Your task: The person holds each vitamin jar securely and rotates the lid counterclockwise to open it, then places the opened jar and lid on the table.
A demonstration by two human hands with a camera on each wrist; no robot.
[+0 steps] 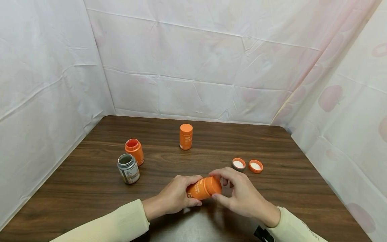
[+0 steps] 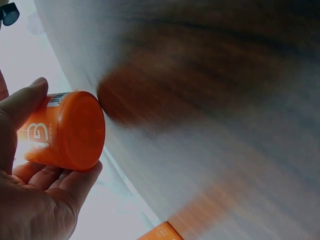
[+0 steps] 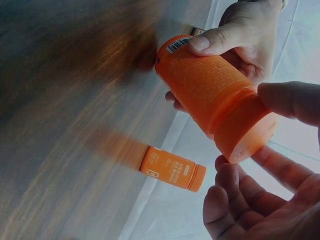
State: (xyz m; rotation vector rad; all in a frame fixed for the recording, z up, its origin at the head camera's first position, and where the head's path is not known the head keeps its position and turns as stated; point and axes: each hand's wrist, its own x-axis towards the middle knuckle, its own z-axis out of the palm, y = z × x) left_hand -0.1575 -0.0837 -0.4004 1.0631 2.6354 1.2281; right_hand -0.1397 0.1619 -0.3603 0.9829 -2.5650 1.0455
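Note:
An orange bottle (image 1: 197, 190) with white print leans to the right low over the table, its orange cap (image 1: 213, 185) on. My left hand (image 1: 173, 195) grips the body, thumb on one side and fingers on the other. At the cap end, my right hand (image 1: 242, 193) pinches the cap between thumb and fingers. The left wrist view shows the round bottle base (image 2: 84, 131) close to the tabletop. In the right wrist view, the cap (image 3: 247, 130) sits between the right thumb (image 3: 292, 102) and fingers, with other fingers curled below.
An open orange bottle (image 1: 138, 153) and an open grey bottle (image 1: 130, 172) stand at the left of the brown table (image 1: 163, 134). Another capped orange bottle (image 1: 185, 138) stands toward the back. Beyond my right hand lie a grey-sided cap (image 1: 239, 164) and an orange cap (image 1: 256, 166), insides up.

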